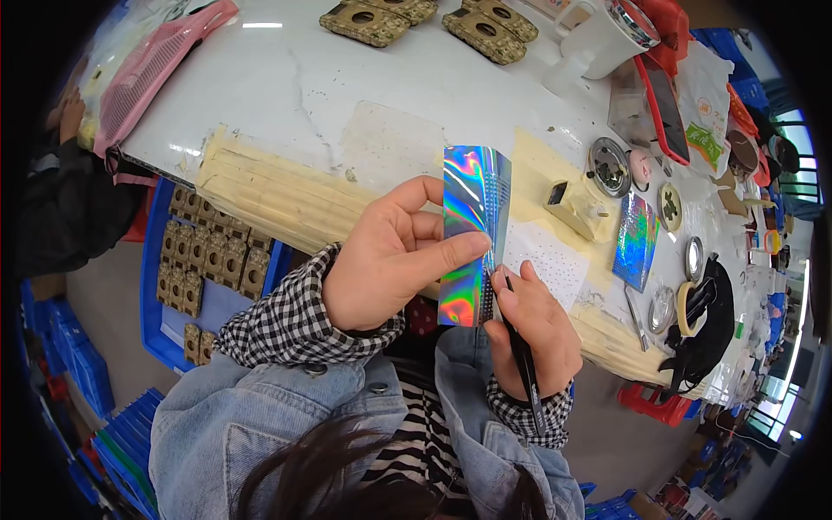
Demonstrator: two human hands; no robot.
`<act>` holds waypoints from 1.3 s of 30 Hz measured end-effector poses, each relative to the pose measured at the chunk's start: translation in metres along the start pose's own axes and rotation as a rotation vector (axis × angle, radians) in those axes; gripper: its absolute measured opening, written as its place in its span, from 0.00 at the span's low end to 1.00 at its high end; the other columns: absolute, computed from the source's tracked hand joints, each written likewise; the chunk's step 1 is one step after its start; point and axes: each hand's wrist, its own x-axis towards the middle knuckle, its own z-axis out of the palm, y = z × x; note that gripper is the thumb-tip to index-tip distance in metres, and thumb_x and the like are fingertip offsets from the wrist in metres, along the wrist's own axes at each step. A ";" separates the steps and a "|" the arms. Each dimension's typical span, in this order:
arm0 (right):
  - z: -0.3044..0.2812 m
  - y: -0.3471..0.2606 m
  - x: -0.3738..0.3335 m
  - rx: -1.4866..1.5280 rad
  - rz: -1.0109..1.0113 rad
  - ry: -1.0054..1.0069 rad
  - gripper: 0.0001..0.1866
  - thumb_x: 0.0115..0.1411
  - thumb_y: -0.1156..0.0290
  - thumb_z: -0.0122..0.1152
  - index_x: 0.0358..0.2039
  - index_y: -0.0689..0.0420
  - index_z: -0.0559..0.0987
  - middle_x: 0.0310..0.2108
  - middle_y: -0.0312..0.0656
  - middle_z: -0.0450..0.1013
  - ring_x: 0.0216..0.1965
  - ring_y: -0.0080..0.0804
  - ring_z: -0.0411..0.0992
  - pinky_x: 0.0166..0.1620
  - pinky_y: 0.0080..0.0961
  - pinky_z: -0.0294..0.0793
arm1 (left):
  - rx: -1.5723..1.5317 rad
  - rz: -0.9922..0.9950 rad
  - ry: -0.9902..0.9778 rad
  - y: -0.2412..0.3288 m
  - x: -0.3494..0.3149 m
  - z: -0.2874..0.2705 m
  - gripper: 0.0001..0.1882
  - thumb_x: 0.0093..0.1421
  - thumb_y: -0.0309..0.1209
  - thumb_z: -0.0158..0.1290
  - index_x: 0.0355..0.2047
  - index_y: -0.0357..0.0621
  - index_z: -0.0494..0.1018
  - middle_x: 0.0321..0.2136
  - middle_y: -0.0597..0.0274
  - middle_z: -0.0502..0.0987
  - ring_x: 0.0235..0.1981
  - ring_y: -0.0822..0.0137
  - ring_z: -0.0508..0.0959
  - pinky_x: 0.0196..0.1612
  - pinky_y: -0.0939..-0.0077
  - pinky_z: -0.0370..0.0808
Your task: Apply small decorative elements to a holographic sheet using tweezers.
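Observation:
A shiny holographic sticker sheet [468, 204] with rows of tiny marks along its right side is pinched in my left hand [390, 251], the thumb lying across its front. My right hand [539, 325] is closed around a pair of black tweezers [523, 360], whose tips reach the sheet's right edge. Beyond my hands a white paper with small dots [548, 260] lies on the table. To its right are a cream-coloured block-like piece [576, 211] and a second holographic sheet [637, 238].
A blue crate [160, 325] of camouflage-patterned cases stands at lower left. More such cases [485, 35] lie at the table's far side, near a white mug [607, 39]. A pink basket [152, 78] is at far left, with another person's hand [72, 117] beside it. Tape roll [691, 308] and small dishes sit right.

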 end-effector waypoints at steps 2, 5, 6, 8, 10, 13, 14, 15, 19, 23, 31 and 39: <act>0.000 0.000 0.000 0.000 -0.006 -0.001 0.19 0.49 0.80 0.69 0.43 0.65 0.75 0.38 0.53 0.76 0.44 0.47 0.76 0.51 0.45 0.75 | 0.037 0.028 0.012 -0.003 0.001 -0.001 0.14 0.60 0.21 0.53 0.46 0.37 0.65 0.33 0.58 0.80 0.34 0.75 0.79 0.38 0.81 0.76; 0.001 0.001 0.000 0.002 -0.010 0.000 0.19 0.49 0.79 0.69 0.43 0.65 0.75 0.38 0.53 0.76 0.44 0.47 0.76 0.50 0.45 0.75 | 0.045 0.064 0.015 -0.005 0.001 -0.001 0.14 0.60 0.21 0.53 0.46 0.37 0.64 0.33 0.58 0.80 0.34 0.75 0.79 0.38 0.81 0.76; 0.001 0.001 0.000 0.000 -0.010 0.002 0.19 0.49 0.79 0.69 0.43 0.65 0.75 0.38 0.53 0.76 0.44 0.47 0.76 0.50 0.45 0.75 | 0.042 0.059 0.015 -0.005 0.001 -0.001 0.14 0.60 0.21 0.53 0.45 0.37 0.64 0.33 0.58 0.80 0.34 0.75 0.79 0.39 0.81 0.76; 0.001 0.000 0.000 -0.010 -0.014 0.003 0.19 0.49 0.79 0.69 0.43 0.65 0.76 0.38 0.52 0.76 0.44 0.47 0.76 0.50 0.45 0.75 | 0.035 0.049 0.017 -0.003 0.001 0.001 0.14 0.60 0.20 0.53 0.45 0.37 0.64 0.33 0.58 0.80 0.35 0.75 0.79 0.39 0.82 0.76; 0.001 0.000 0.001 -0.013 -0.017 0.002 0.19 0.49 0.79 0.69 0.43 0.65 0.76 0.38 0.52 0.76 0.44 0.47 0.76 0.50 0.45 0.75 | 0.053 0.048 0.015 -0.002 0.000 0.000 0.14 0.60 0.20 0.53 0.46 0.38 0.64 0.33 0.58 0.80 0.35 0.75 0.79 0.39 0.82 0.76; 0.001 0.000 0.001 -0.012 -0.016 -0.001 0.19 0.49 0.79 0.69 0.43 0.65 0.76 0.38 0.52 0.76 0.44 0.47 0.76 0.50 0.45 0.75 | 0.062 0.059 0.015 -0.005 0.000 -0.002 0.15 0.60 0.20 0.54 0.46 0.38 0.64 0.33 0.57 0.80 0.35 0.75 0.79 0.40 0.81 0.76; 0.001 0.000 0.001 -0.011 -0.017 -0.001 0.19 0.49 0.79 0.69 0.43 0.65 0.76 0.38 0.52 0.76 0.44 0.47 0.76 0.50 0.45 0.75 | 0.061 0.065 0.016 -0.006 0.000 -0.002 0.15 0.60 0.20 0.54 0.46 0.38 0.64 0.33 0.57 0.80 0.35 0.75 0.79 0.40 0.81 0.76; 0.001 0.000 0.001 -0.011 -0.016 -0.002 0.19 0.49 0.79 0.69 0.43 0.65 0.76 0.38 0.52 0.76 0.44 0.47 0.76 0.50 0.45 0.75 | 0.059 0.066 0.017 -0.006 0.000 -0.002 0.15 0.60 0.20 0.54 0.46 0.38 0.64 0.33 0.57 0.80 0.35 0.75 0.79 0.40 0.81 0.76; 0.001 -0.001 0.002 -0.015 -0.013 0.005 0.19 0.49 0.79 0.69 0.43 0.65 0.76 0.37 0.52 0.77 0.44 0.46 0.77 0.50 0.45 0.76 | 0.048 0.061 0.012 -0.006 0.000 -0.002 0.15 0.60 0.20 0.53 0.46 0.37 0.64 0.33 0.57 0.80 0.35 0.74 0.79 0.39 0.82 0.77; 0.000 -0.002 0.002 -0.026 0.002 -0.002 0.18 0.49 0.79 0.69 0.42 0.66 0.77 0.37 0.52 0.77 0.43 0.46 0.77 0.50 0.44 0.76 | 0.025 0.053 -0.004 -0.003 -0.001 0.001 0.16 0.60 0.20 0.53 0.47 0.37 0.63 0.33 0.56 0.80 0.35 0.74 0.79 0.38 0.81 0.77; -0.001 -0.004 0.003 -0.044 0.028 0.000 0.17 0.47 0.80 0.69 0.40 0.66 0.78 0.35 0.52 0.77 0.41 0.45 0.78 0.48 0.43 0.78 | 0.065 0.072 0.023 -0.009 0.000 0.000 0.16 0.60 0.20 0.53 0.47 0.36 0.62 0.33 0.55 0.80 0.33 0.74 0.80 0.36 0.81 0.77; -0.003 -0.003 0.004 -0.041 0.018 -0.010 0.17 0.48 0.78 0.70 0.40 0.65 0.79 0.34 0.51 0.77 0.41 0.45 0.78 0.48 0.42 0.78 | 0.052 0.019 0.020 -0.007 0.000 0.001 0.16 0.60 0.20 0.54 0.46 0.37 0.62 0.31 0.55 0.80 0.33 0.74 0.80 0.35 0.82 0.77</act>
